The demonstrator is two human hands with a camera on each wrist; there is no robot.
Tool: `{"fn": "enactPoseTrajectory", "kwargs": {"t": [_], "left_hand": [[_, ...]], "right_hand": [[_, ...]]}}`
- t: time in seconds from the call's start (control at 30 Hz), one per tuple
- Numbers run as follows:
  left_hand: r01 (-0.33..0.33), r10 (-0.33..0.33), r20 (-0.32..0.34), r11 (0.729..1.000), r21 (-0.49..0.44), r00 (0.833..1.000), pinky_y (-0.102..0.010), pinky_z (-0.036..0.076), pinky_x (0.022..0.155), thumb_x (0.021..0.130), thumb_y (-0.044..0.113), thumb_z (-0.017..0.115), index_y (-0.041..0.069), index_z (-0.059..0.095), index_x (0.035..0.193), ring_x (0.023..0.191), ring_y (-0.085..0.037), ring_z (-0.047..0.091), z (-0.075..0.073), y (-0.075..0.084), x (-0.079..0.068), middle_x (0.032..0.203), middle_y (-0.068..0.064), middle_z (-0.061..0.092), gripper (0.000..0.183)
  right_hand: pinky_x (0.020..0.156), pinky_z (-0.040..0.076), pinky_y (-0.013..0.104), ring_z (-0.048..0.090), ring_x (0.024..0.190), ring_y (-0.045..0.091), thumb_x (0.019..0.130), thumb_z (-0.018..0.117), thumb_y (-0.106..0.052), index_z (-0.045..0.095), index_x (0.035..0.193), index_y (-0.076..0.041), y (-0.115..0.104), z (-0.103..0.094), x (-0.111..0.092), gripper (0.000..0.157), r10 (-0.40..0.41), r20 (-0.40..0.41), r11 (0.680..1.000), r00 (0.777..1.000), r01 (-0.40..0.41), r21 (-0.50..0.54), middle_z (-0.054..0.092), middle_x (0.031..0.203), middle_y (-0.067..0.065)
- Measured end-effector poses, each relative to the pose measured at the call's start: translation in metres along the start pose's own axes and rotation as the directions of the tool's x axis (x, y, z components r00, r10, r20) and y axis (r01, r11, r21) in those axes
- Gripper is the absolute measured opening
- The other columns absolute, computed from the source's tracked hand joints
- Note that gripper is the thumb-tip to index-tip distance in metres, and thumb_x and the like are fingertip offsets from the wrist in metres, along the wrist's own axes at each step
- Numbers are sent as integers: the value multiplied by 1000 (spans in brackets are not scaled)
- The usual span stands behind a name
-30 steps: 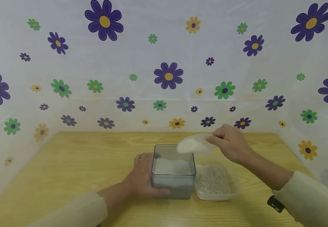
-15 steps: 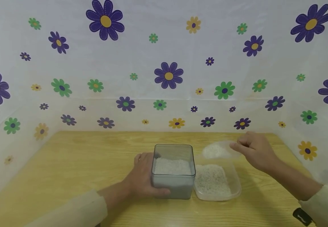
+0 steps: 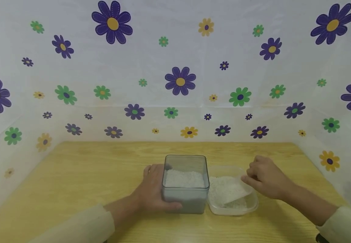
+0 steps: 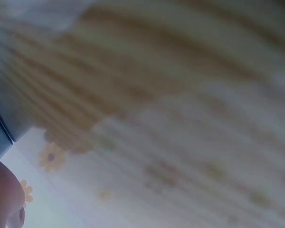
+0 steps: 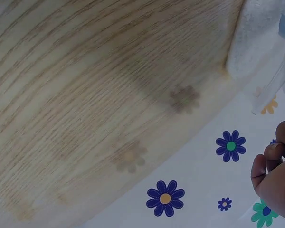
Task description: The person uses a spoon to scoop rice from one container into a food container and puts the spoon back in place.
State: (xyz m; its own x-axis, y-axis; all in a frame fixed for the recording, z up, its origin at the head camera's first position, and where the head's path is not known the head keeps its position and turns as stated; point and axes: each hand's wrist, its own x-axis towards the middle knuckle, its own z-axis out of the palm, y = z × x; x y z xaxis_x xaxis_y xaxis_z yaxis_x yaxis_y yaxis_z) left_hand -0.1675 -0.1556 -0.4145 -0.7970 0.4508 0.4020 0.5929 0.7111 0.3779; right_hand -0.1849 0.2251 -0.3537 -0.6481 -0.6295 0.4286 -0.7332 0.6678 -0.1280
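A smoky grey, see-through square canister [image 3: 185,199], partly filled with white grains that look like rice [image 3: 184,179], stands upright on the table. My left hand [image 3: 152,189] grips its left side, thumb along the front face; the left wrist view catches only a bit of that hand [image 4: 4,190]. Right beside the canister is a clear, shallow plastic tub [image 3: 233,212] of similar grains. My right hand [image 3: 267,179] pinches a translucent plastic scoop [image 3: 237,191], tilted down to the left with its front end in the tub. Where the scoop meets the grains is hard to make out.
Both containers rest on a light wood-grain table [image 3: 96,175]. A white flowered sheet [image 3: 151,60] rises behind the table and along both sides.
The scoop, earlier over the canister's right rim with grains in it, has moved right with my right hand and then down into the tub. My left hand and the canister have stayed put.
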Motion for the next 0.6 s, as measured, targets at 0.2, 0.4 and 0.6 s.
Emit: {"fn": "enactPoseTrajectory", "kwargs": {"t": [0.2,0.4,0.6], "left_hand": [[-5,5,-8,1000,-6,1000,-52,26,100,63,89,62,10,41,134,114,-21,45,1,-1,-1,123,-4,54,109],[-8,8,-8,1000,-11,1000,-53,25,101,63,91,61,9,41,134,114,-22,45,0,0,0,123,-5,54,110],[-7,7,1,1000,-8,1000,-53,25,101,63,85,67,9,41,134,114,-22,45,0,0,1,124,-5,53,108]], "right_hand": [[72,25,30,25,70,5,92,65,-26,34,54,-29,4,-3,4,50,-197,-82,969,977,181,-170,23,61,-18],[73,31,36,34,70,17,105,35,-33,42,55,-20,3,-14,21,52,-502,-149,837,852,434,-333,34,61,-9],[72,35,39,38,69,22,101,39,-23,49,57,-14,-3,-28,35,46,-628,-135,736,766,528,-424,41,60,-2]]}}
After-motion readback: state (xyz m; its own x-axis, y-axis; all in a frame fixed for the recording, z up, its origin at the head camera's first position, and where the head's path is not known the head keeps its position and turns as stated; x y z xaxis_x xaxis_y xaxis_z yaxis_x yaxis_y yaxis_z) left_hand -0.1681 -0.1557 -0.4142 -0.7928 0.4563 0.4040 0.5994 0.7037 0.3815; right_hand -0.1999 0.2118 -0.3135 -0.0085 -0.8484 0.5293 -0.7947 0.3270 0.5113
